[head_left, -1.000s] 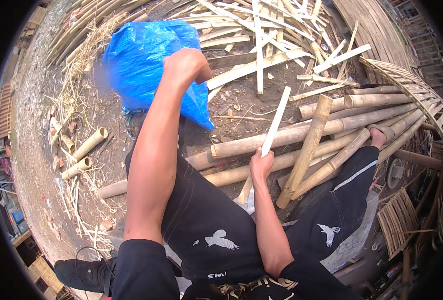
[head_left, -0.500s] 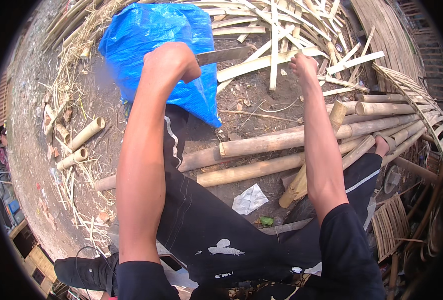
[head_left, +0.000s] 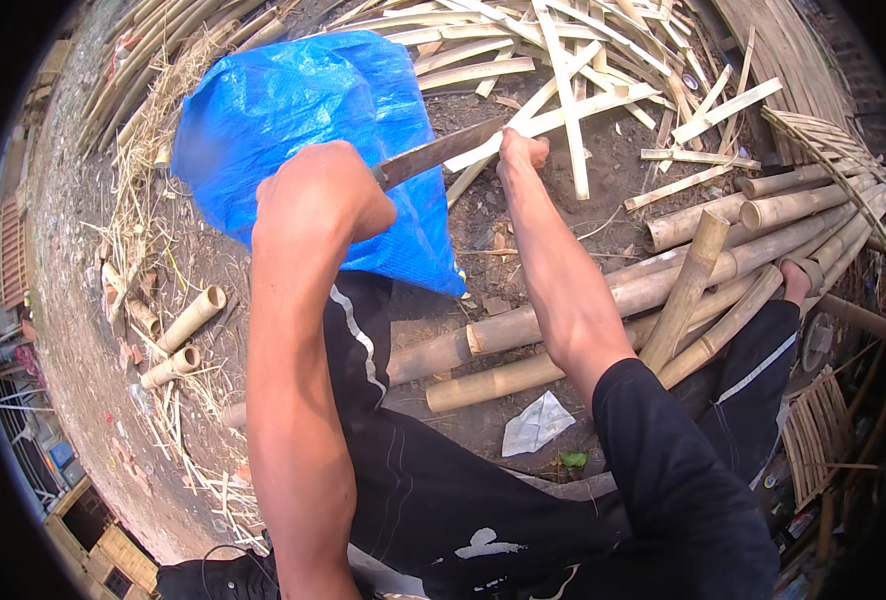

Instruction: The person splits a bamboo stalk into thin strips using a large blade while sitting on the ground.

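My left hand [head_left: 318,195] is closed round the handle of a machete, most of which the fist hides. The machete's long brown-grey blade [head_left: 438,157] points up and to the right, in front of the blue plastic sheet [head_left: 308,100]. My right hand [head_left: 523,155] is closed close to the blade's tip. Whatever it grips is hidden by its fingers. Behind that hand passes a pale split bamboo strip [head_left: 603,103]; I cannot tell whether the hand touches it. My left leg reaches beneath the sheet's lower edge.
Split bamboo strips [head_left: 568,110] are heaped at the far side. Thick bamboo poles [head_left: 523,335] lie across the ground beyond my legs, with a short bamboo piece [head_left: 688,285] leaning over them. Cut bamboo tubes [head_left: 191,318] lie at left. A white paper scrap [head_left: 537,424] is nearer.
My right hand has moved left, to beside the machete's tip. My left hand has come slightly nearer with the machete, whose blade now slants more steeply. The whole view has shifted somewhat.
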The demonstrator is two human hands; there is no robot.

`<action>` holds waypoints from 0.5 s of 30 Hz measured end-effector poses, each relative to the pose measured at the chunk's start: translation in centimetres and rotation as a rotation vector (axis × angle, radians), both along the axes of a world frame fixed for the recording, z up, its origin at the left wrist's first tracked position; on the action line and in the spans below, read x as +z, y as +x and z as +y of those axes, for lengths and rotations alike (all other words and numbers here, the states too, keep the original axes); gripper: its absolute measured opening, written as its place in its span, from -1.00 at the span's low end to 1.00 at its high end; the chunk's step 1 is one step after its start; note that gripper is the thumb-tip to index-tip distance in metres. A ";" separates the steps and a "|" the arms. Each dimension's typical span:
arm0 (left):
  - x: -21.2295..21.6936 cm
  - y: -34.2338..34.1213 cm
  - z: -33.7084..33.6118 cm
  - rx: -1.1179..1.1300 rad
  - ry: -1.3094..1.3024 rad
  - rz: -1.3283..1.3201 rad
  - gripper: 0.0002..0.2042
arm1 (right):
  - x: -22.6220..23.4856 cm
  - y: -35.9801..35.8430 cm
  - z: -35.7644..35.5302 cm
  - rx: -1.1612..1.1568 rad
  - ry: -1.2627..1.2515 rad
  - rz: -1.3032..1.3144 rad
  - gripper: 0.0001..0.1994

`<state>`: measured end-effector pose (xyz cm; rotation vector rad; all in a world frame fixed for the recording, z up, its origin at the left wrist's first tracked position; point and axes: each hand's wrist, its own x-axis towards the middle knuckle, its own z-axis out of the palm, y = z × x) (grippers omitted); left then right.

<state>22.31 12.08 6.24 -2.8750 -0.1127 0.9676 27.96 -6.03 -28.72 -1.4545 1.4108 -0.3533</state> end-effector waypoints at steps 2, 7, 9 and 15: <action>0.2 0.1 0.7 0.066 0.038 0.041 -0.70 | 5.1 1.0 0.5 0.070 -0.056 -0.017 -0.50; 1.5 0.4 1.2 0.168 -0.053 0.060 -0.72 | 11.7 8.3 -3.9 0.067 0.011 -0.026 -0.47; 1.9 0.3 2.0 0.165 -0.162 0.012 -0.77 | 13.9 9.6 -5.6 0.059 0.029 -0.107 -0.47; 1.9 -0.3 3.8 0.202 -0.176 0.047 -0.71 | 20.7 10.5 -10.1 0.092 -0.174 -0.177 -0.60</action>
